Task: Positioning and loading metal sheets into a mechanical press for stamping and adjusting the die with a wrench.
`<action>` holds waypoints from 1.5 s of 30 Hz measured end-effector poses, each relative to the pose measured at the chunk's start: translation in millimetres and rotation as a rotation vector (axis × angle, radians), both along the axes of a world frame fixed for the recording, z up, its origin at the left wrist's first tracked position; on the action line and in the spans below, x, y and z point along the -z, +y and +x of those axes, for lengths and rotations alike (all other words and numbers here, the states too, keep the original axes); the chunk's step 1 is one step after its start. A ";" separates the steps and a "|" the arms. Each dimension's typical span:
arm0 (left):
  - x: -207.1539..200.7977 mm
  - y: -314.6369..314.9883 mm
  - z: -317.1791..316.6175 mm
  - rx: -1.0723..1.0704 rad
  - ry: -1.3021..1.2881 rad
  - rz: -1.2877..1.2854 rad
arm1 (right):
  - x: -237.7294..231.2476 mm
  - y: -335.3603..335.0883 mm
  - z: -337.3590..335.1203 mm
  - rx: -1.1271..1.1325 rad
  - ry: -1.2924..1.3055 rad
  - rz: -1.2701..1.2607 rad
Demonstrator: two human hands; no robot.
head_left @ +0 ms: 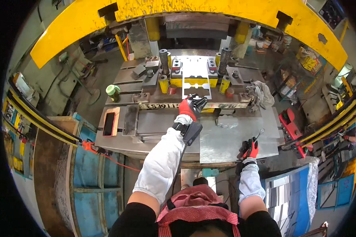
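Observation:
My left hand (193,106), in a red and black glove, reaches over the near edge of a bright flat metal sheet with cut-outs (196,81). Its fingers are stretched out at that edge; whether they press on it I cannot tell. The sheet lies in a die between dark spring-covered posts (164,62) and yellow cylinders (224,84). Lower right, my right hand (250,149), gloved alike, is closed around a thin wire tool with a looped end (260,133). It is over a large plain metal sheet (221,142) at the front of the bench.
A yellow press guard (225,10) arches overhead. Left on the bench are a green-lidded bottle (112,91) and a phone (109,124). A grey rag (261,94) lies on the right. Small metal pieces (227,121) rest beside the large sheet. A red stand (290,122) is farther right.

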State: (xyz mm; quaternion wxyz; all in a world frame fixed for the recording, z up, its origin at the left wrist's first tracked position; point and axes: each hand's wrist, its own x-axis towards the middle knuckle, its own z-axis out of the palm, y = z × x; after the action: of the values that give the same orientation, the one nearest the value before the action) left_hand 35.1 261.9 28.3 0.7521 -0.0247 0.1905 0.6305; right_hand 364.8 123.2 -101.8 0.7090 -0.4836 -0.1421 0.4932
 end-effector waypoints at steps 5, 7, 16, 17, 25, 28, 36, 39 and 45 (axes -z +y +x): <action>-2.5 -6.8 -1.3 -0.083 0.487 0.340 | -11.4 -1.6 -7.7 -0.061 -0.009 -0.046; -17.0 -5.7 6.8 -0.041 0.081 -0.065 | -4.2 -3.1 -0.1 -0.030 -0.002 -0.009; 12.8 -5.9 3.3 -0.077 0.151 0.114 | -8.2 -2.5 -5.1 -0.017 -0.004 0.009; 17.7 -6.9 6.0 -0.109 0.671 0.406 | -11.1 -4.4 -3.9 -0.007 0.005 -0.018; 35.7 8.0 -14.9 -0.227 1.420 1.112 | -15.3 -1.2 -12.9 -0.037 -0.011 0.053; -5.3 -8.8 15.0 0.020 0.130 0.122 | -11.1 -4.8 2.3 0.008 0.074 0.059; -10.0 -10.3 0.7 -0.003 0.255 0.089 | -9.9 -2.1 -7.0 0.050 -0.050 -0.007; -14.6 -15.3 3.7 -0.011 0.253 0.087 | -6.4 -1.3 -5.1 0.028 -0.044 0.029; -1.8 -9.9 0.7 0.118 0.257 0.178 | -0.7 -1.6 7.2 0.017 -0.111 0.025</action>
State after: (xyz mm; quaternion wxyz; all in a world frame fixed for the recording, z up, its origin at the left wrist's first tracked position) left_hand 35.8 252.0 30.1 0.7563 0.1341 0.2297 0.5977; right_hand 372.0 121.6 -101.1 0.7102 -0.5023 -0.1833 0.4579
